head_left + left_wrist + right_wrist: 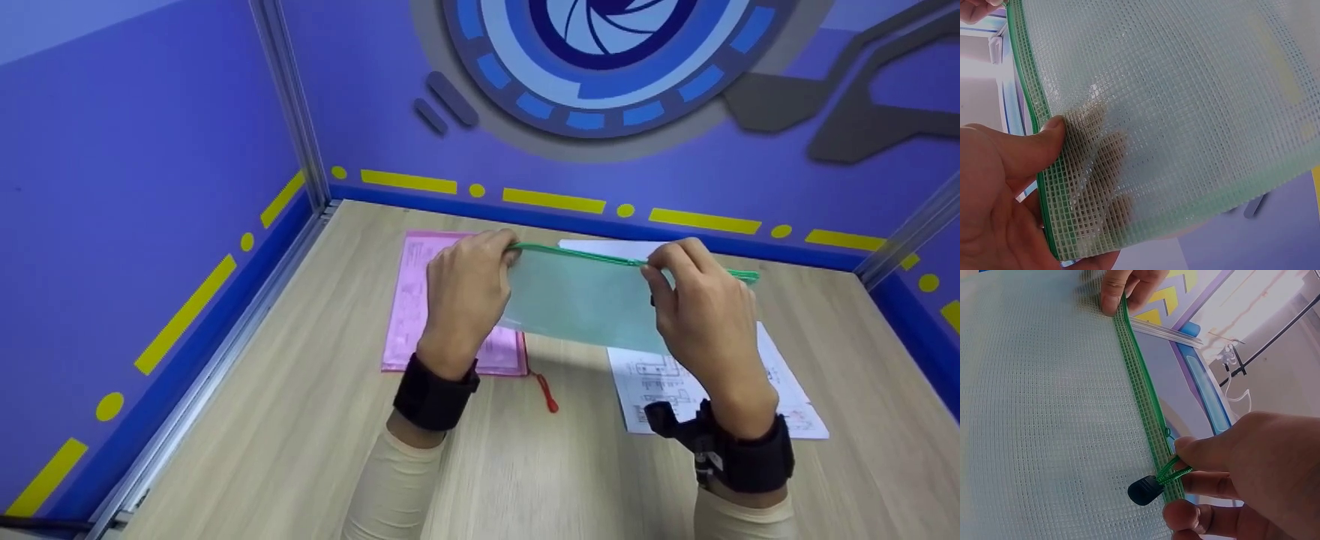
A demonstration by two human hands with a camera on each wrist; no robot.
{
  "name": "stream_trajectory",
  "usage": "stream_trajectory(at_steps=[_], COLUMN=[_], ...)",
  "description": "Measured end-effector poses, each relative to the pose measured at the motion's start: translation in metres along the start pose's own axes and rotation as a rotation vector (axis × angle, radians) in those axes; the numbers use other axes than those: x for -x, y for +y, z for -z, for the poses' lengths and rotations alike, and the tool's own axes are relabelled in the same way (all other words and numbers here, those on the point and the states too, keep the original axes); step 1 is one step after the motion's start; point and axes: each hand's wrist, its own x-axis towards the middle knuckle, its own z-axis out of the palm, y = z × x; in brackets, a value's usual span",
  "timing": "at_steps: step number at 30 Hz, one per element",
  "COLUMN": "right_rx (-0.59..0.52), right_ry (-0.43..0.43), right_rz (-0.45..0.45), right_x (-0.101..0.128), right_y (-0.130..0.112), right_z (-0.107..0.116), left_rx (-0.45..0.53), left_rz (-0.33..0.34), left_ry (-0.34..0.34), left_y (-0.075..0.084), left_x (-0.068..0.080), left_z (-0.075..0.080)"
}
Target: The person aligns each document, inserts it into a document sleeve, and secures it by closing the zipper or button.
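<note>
Above the pale wood-grain table (300,420) we see a green mesh pouch (577,300) held up in the air between both hands. The left hand (465,289) pinches one top corner, its thumb (1044,140) on the near face and its fingers showing only as dim shapes through the translucent gridded plastic. The right hand (705,315) pinches the zipper pull (1145,489), a small dark tab on a green cord loop, along the woven green zipper band (1143,394). We cannot tell whether the pouch holds anything; its far end is cut off behind the right hand. Below it lies a flat pink pouch (420,300) with a red pull cord (546,391), partly hidden by the left hand, and a white printed sheet (780,390), its drawing too small to read.
</note>
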Motion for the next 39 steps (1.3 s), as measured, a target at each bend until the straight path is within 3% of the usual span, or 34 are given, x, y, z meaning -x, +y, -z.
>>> stream_trajectory(at_steps=[22, 39], right_rx=[-0.021, -0.013], right_ry=[0.037, 0.023], right_rz=[-0.022, -0.036], right_x=[-0.0015, -0.0018], right_y=[0.0054, 0.0088], right_z=[0.0061, 0.0057], left_rx=[-0.009, -0.041], left_rz=[0.128, 0.191], left_ry=[0.127, 0.125], left_y=[-0.0029, -0.0062], left_x=[-0.0021, -0.0029], left_z=[0.0033, 0.0056])
